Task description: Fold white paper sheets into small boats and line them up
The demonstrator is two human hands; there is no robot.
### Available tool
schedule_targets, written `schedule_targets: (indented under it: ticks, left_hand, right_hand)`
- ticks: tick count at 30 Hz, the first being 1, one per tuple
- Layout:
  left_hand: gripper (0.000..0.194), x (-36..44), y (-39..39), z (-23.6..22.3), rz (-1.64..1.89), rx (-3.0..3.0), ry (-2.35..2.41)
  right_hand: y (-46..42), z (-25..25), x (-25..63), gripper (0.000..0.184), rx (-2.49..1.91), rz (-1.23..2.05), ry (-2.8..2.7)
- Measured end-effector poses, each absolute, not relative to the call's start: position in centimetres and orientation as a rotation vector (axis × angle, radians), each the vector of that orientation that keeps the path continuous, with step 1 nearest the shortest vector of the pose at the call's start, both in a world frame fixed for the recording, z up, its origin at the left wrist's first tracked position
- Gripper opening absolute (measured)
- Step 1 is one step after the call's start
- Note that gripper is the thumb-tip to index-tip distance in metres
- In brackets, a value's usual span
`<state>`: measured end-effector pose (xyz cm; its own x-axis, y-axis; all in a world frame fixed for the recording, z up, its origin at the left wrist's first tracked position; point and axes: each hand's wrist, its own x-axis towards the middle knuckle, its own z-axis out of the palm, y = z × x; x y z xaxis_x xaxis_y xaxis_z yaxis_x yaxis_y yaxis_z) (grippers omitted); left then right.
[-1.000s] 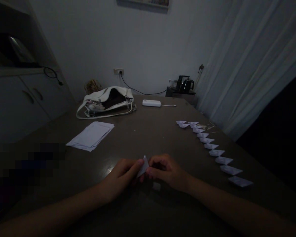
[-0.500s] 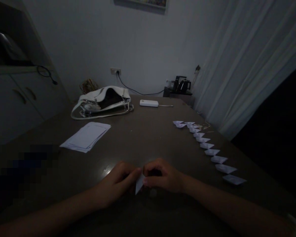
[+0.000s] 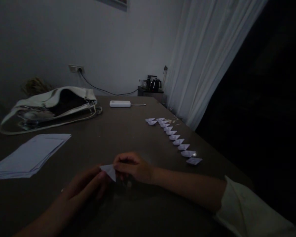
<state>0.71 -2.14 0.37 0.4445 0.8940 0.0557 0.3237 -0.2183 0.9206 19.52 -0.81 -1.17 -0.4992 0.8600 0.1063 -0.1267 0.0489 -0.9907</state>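
A small folded white paper, roughly triangular, is held up over the table between both hands. My left hand pinches its left side between thumb and fingers. On the right side, the thumb and forefinger of my right hand grip the paper's edge. Several folded paper boats stand in a slanting row on the right half of the table. At the left lies a stack of white paper sheets.
A white handbag lies gaping at the back left of the dark table. Behind the boats are a white power bank with a short cable and a black kettle on a low stand. A white curtain hangs at the right.
The camera view has swung to the right, so everything appears farther left. The folded paper has been turned between my hands, its point now facing down. Both hands keep hold of it.
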Motion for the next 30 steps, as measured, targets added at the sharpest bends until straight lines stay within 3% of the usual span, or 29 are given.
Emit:
schedule_targets:
  ticks: [5,14,20,30]
  left_hand:
    - [0.025,0.91,-1.54,-0.34,0.689,1.652,0.983]
    - [0.033,1.07,-1.39,0.54,0.728,1.7,1.061]
    - [0.035,1.05,-1.11,0.13,0.714,1.703,1.039]
    - [0.028,1.32,-1.33,0.34,0.74,1.807,0.963]
  right_hand:
    - [-0.69,-1.24,19.56,0.018,-0.782,1.608,-1.565]
    - [-1.22,-1.74,19.67,0.035,-0.914,1.426,-1.747]
    - [-1.38,-1.92,19.57,0.028,-0.966,1.29,-1.677]
    - [-1.23,-1.73,19.44,0.024,-0.851,1.442,-1.534]
